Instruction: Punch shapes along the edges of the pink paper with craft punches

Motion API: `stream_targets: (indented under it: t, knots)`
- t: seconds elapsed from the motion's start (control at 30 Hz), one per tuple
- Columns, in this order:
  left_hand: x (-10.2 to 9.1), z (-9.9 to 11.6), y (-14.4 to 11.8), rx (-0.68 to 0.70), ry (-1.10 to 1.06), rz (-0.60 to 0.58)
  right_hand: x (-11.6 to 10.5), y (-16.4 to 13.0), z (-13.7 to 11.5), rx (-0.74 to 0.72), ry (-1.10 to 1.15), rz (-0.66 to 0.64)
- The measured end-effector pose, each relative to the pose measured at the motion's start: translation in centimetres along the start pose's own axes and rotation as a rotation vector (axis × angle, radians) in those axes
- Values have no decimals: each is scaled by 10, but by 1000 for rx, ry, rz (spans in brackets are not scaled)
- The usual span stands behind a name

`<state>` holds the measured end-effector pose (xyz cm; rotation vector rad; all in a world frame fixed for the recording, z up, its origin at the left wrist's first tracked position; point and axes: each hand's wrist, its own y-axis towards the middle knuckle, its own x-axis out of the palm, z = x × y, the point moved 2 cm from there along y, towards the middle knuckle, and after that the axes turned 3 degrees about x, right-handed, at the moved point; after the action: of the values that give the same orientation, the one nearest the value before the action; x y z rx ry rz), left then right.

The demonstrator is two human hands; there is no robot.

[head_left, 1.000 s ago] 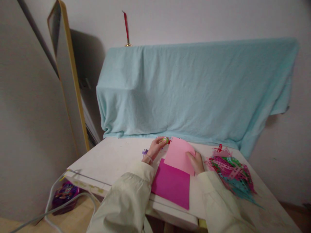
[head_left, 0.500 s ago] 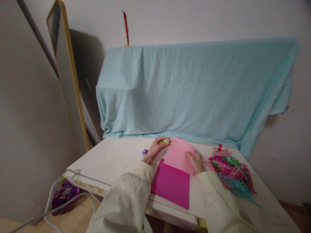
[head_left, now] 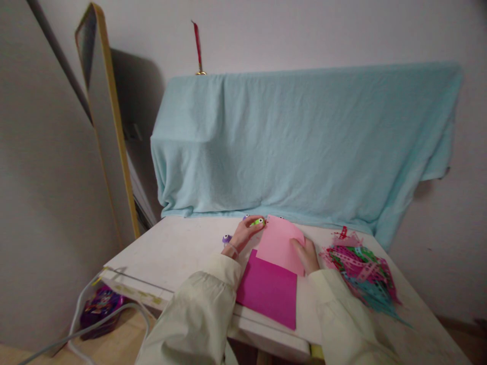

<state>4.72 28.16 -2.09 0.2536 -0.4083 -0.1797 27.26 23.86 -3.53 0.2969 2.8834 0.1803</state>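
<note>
Pinched between the fingers of my left hand (head_left: 243,234) is a small green paper punch (head_left: 257,221) with googly eyes, held at the far left corner of the light pink sheet (head_left: 279,243), touching its edge. I judge I hold it there so that its slot lines up with the paper's rim; whether the paper is already inside the slot is too small to tell.

My right hand (head_left: 306,255) lies flat and spread on the near right part of the same pink sheet, gripping nothing, only pressing down. That weight seems meant to keep the sheet from sliding while the punch works at the opposite corner.

From the head camera, the pink sheet rests partly on a darker magenta sheet (head_left: 268,289), which lies nearer to me and reaches almost to the near edge of the white table (head_left: 178,248). A small purple punch (head_left: 227,238) sits on the table just left of my left wrist, within easy reach. To the right, apart from my right hand, lies a heap of punched paper strips (head_left: 361,274) in pink, green, red and blue. At the far side a light blue cloth (head_left: 304,147) is draped over something bulky, and a mirror with a yellow frame (head_left: 114,132) leans against the wall on the left.
</note>
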Motion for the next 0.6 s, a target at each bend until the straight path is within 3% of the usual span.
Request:
stream_targets:
  t: [0.6]
  knots:
    - [1,1,0,-20,-2,-15,1,-1,-3,-10,22,-16]
